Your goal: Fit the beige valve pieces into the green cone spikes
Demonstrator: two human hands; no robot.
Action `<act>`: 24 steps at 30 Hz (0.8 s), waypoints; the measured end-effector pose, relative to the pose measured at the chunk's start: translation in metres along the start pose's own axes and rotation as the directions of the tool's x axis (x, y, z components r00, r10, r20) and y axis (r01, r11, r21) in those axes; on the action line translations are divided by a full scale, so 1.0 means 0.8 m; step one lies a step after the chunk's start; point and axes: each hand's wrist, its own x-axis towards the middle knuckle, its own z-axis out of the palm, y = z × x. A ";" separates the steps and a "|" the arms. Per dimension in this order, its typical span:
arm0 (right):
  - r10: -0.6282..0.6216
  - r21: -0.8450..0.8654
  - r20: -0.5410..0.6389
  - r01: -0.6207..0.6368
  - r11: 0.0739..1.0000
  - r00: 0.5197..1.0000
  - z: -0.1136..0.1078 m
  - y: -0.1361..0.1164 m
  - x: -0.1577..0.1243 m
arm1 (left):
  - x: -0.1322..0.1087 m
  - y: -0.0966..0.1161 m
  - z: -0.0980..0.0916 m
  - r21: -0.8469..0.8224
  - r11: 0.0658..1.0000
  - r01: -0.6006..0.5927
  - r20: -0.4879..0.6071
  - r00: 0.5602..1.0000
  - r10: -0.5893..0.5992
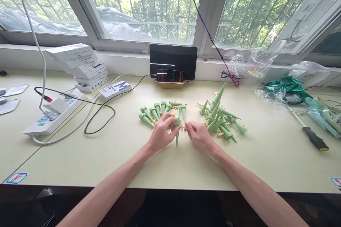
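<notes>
Between thumb and fingers, my left hand (pixel 162 132) grips a green plastic watering spike (pixel 177 140), its point directed down toward me. My right hand (pixel 199 134) pinches a small yellow valve (pixel 183 127) at the side of that spike's collar. Whether the valve is seated in the spike cannot be made out. Just beyond my left hand, several green spikes (pixel 154 112) with yellow valves lie fanned out on the table. Past my right hand is a jumbled pile of similar spikes (pixel 218 117), some pointing up.
A phone (pixel 169 76) leans against a dark tablet (pixel 173 56) by the window. Left are stacked white boxes (pixel 80 60), a power strip (pixel 55 113) and a looped black cable (pixel 113 117). At right lie a screwdriver (pixel 314 138), green plastic (pixel 290 88) and clear bags (pixel 258 67).
</notes>
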 end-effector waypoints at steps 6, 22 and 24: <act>0.000 0.047 -0.017 0.001 0.999 1.000 -0.002 -0.008 -0.001 | 0.002 0.000 0.000 0.005 0.999 0.037 -0.025 0.999 -0.037; -0.030 -0.038 0.028 0.031 0.999 0.999 -0.003 -0.005 -0.002 | 0.000 0.001 0.000 -0.008 1.000 -0.005 -0.003 1.000 0.005; -0.026 -0.040 0.033 0.027 0.999 0.999 -0.002 -0.004 -0.002 | 0.000 0.000 0.000 -0.009 1.000 -0.005 0.001 1.000 0.005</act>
